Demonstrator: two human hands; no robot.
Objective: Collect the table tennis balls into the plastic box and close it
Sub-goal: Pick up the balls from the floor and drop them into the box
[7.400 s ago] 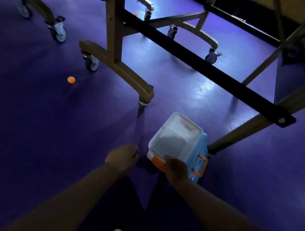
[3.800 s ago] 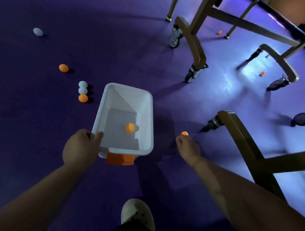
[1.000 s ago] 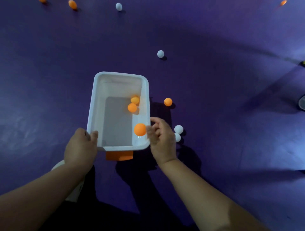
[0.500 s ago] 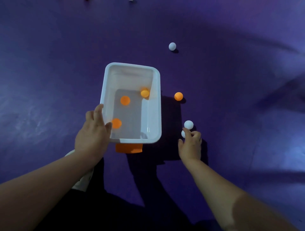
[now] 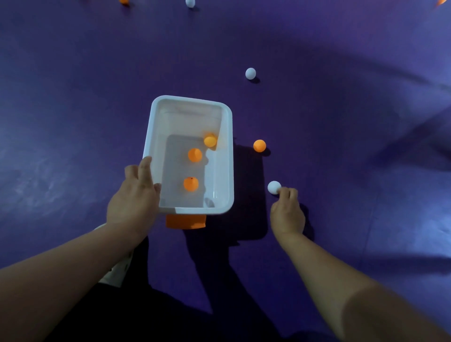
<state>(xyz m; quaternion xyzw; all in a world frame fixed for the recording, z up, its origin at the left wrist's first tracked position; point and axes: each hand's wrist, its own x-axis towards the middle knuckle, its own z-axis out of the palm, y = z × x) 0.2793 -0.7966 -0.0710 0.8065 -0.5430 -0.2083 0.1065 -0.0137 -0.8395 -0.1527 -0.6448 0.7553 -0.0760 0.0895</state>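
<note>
The white plastic box (image 5: 190, 99) is open, without a lid, with an orange latch (image 5: 186, 221) at its near end. Inside lie three orange balls (image 5: 195, 155). My left hand (image 5: 133, 202) grips the box's near left rim, thumb inside. My right hand (image 5: 288, 214) is low over the floor to the right of the box, fingers curled, fingertips on a white ball (image 5: 274, 187). An orange ball (image 5: 259, 145) lies just right of the box, and another white ball (image 5: 250, 73) lies farther off.
The floor is a purple mat (image 5: 341, 122). More balls lie along the top edge: a white one (image 5: 190, 3) and an orange one (image 5: 124, 1). My white shoe (image 5: 117, 271) shows under my left forearm.
My right hand dropped an orange ball into the box, went down to the two white balls on the floor and closed there. Only one white ball still shows.
</note>
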